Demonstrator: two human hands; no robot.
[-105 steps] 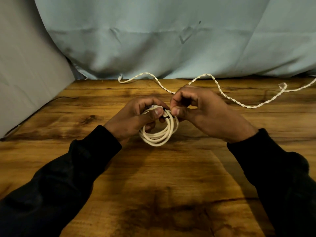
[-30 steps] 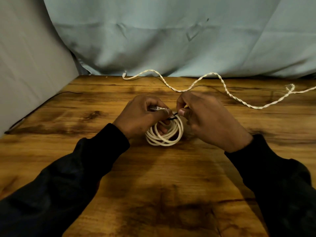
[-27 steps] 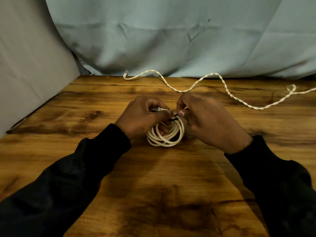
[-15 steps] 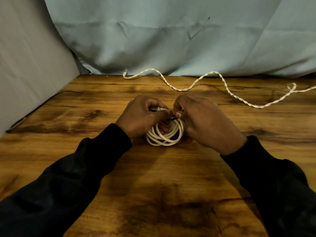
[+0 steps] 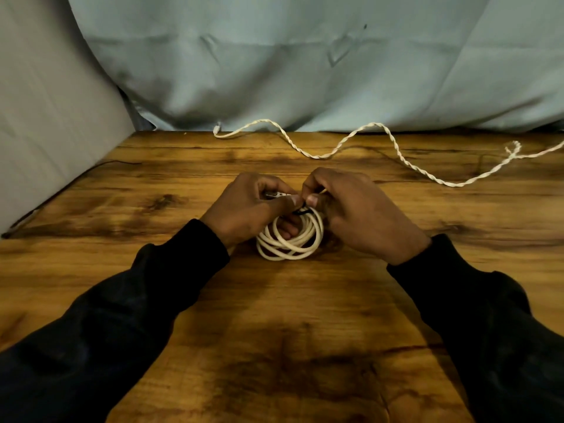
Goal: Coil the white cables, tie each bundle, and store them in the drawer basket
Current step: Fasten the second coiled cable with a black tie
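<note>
A coiled white cable [image 5: 290, 242] stands on the wooden table [image 5: 274, 331] at the centre, held between both hands. My left hand [image 5: 250, 212] grips the coil's top, thumb over the strands and fingers through the loop. My right hand [image 5: 357, 215] pinches a thin black tie [image 5: 302, 211] at the top of the coil. A second white cable, twisted [image 5: 381, 141], lies uncoiled along the far side of the table, running off to the right. No drawer basket is in view.
A pale blue cloth [image 5: 305, 71] hangs behind the table's far edge. A grey panel [image 5: 45, 117] closes off the left side. A thin dark wire [image 5: 61, 193] runs along the table's left edge.
Both hands stay on the coil. My right hand's fingers have shifted at the black tie on top of the coil; the coil stands more upright than 3.5 s ago.
</note>
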